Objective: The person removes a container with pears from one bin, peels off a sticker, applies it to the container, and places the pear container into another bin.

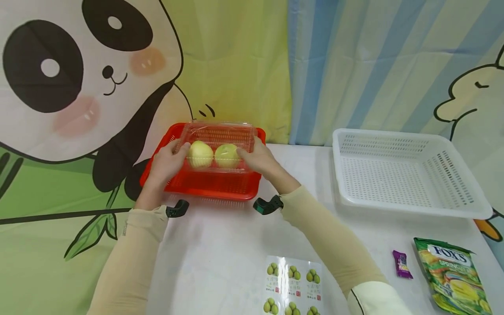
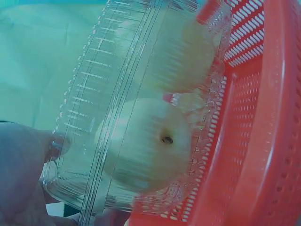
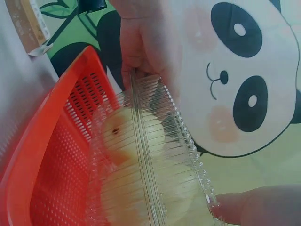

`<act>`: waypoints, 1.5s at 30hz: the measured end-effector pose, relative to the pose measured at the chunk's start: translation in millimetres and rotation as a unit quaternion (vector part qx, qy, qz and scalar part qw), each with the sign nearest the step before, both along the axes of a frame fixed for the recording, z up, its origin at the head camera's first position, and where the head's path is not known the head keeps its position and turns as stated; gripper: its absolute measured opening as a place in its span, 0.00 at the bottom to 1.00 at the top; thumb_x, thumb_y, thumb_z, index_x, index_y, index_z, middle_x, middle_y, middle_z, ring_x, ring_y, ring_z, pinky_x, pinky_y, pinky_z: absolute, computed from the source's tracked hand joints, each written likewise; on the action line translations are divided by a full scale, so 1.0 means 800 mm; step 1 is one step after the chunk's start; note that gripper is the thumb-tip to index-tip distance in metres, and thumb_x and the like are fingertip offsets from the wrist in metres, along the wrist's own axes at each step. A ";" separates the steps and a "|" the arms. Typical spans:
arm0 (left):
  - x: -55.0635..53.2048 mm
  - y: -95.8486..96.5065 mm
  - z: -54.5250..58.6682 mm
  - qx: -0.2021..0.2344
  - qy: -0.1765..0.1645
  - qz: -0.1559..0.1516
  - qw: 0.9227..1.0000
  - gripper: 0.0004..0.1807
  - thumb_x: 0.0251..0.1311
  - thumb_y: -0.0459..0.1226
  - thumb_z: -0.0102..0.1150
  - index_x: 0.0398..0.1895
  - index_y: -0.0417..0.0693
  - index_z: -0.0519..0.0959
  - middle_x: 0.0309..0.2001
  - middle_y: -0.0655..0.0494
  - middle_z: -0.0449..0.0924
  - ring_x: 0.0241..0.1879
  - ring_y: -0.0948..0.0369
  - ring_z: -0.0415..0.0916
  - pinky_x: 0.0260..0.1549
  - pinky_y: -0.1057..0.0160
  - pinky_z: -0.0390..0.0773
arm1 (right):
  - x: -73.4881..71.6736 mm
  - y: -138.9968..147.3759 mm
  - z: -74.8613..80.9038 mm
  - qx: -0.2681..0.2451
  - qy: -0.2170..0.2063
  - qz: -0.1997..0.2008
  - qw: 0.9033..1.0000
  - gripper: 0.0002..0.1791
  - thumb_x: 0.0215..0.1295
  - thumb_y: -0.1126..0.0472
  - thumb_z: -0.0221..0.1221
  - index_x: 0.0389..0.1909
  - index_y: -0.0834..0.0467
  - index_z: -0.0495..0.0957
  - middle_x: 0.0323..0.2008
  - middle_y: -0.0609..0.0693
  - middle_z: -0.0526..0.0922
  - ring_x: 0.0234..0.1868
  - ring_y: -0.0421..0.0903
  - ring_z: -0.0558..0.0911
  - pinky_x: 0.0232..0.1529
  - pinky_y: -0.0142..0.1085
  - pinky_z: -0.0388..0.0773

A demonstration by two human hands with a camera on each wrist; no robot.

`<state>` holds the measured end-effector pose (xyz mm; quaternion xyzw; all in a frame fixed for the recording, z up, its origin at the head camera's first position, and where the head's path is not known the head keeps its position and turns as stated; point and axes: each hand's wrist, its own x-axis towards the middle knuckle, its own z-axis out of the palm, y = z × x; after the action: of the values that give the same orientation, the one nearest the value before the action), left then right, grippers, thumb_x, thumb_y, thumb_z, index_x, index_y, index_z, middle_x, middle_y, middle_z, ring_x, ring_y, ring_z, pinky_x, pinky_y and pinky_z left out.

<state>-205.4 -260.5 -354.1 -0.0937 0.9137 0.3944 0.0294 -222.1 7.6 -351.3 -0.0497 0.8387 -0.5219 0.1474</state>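
A clear plastic clamshell box (image 1: 220, 168) with two pale yellow-green apples (image 1: 201, 154) inside is held above the red basket (image 1: 208, 187). My left hand (image 1: 167, 164) grips the box's left end, and my right hand (image 1: 260, 156) grips its right end. Through the lid in the left wrist view, one apple (image 2: 146, 146) shows a dark dimple, with the other behind it. The box's rim seam (image 3: 145, 155) looks closed in the right wrist view. Some fingers of both hands are hidden behind the box.
At the right of the white table (image 1: 220, 245) stands a white perforated basket (image 1: 393, 210). Nearer lie a purple-wrapped sweet (image 1: 402, 264), a green Fox's candy bag (image 1: 453, 275) and a sheet of fruit stickers (image 1: 293, 284). A printed panda curtain (image 1: 236, 65) hangs behind.
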 end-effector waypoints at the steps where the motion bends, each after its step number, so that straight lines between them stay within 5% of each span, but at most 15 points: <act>1: 0.002 0.004 0.002 0.005 0.001 -0.004 1.000 0.45 0.65 0.66 0.41 0.77 0.49 0.54 0.70 0.39 0.60 0.65 0.39 0.58 0.58 0.32 0.60 | 0.003 0.005 0.001 -0.002 0.002 0.000 1.000 0.38 0.71 0.48 0.55 0.74 0.57 0.51 0.64 0.55 0.69 0.58 0.51 0.72 0.57 0.49 0.73; 18: 0.031 0.072 0.017 0.012 0.098 -0.076 0.992 0.39 0.66 0.61 0.47 0.72 0.46 0.63 0.54 0.42 0.74 0.47 0.47 0.71 0.42 0.47 0.78 | 0.048 0.103 0.026 -0.002 0.016 -0.008 1.000 0.45 0.71 0.43 0.53 0.78 0.53 0.40 0.69 0.59 0.60 0.66 0.56 0.66 0.56 0.51 0.73; 34: 0.069 0.120 0.027 0.028 0.087 -0.110 0.990 0.40 0.64 0.62 0.52 0.70 0.47 0.63 0.47 0.48 0.75 0.45 0.51 0.72 0.37 0.51 0.79 | 0.098 0.162 0.031 0.054 0.038 -0.009 0.998 0.47 0.70 0.38 0.51 0.78 0.54 0.38 0.69 0.61 0.59 0.65 0.58 0.64 0.54 0.53 0.73; 45: 0.095 0.146 0.018 0.030 0.081 -0.149 0.985 0.39 0.64 0.59 0.54 0.68 0.44 0.63 0.41 0.50 0.75 0.38 0.54 0.73 0.27 0.58 0.79 | 0.143 0.192 0.022 0.069 0.059 -0.009 0.996 0.48 0.71 0.38 0.50 0.77 0.58 0.38 0.69 0.65 0.58 0.66 0.63 0.62 0.56 0.60 0.69</act>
<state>-129.5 -143.9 -339.4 0.0762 0.9044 0.4194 0.0166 -107.7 161.2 -334.0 -0.0629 0.8805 -0.4600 0.0957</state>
